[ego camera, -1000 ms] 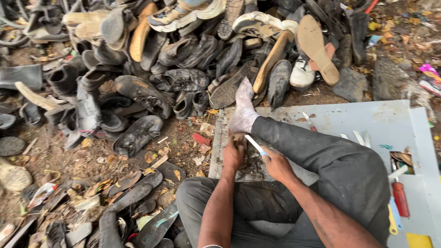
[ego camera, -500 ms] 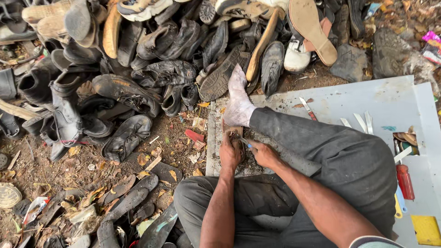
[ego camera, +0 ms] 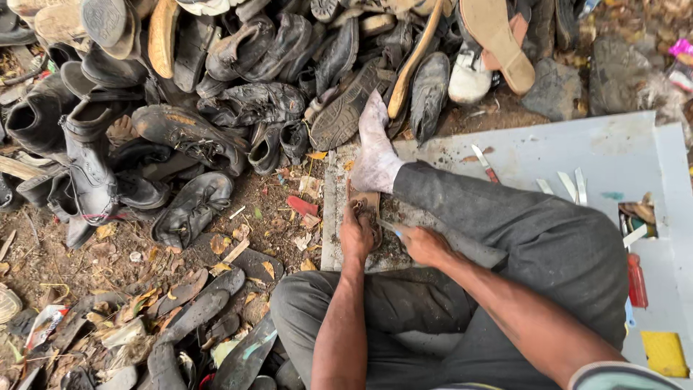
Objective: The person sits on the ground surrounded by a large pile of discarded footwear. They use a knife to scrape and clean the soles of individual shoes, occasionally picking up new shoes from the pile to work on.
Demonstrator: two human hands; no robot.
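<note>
Head cam, left hand (ego camera: pixel 357 235) pressing brown sole (ego camera: pixel 367 209) on grey board (ego camera: pixel 333 217), right hand (ego camera: pixel 424 245) gripping blade (ego camera: pixel 388 227), shoe pile (ego camera: pixel 238 79) behind, dirt ground w/ scraps.

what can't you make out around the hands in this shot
Head view:
- Brown sole piece: mostly covered by the left hand.
- Blade: its handle is hidden in the right hand.
- Red bottle: partly behind the knee.
- Shoe pile: cut off by the top edge.
</note>
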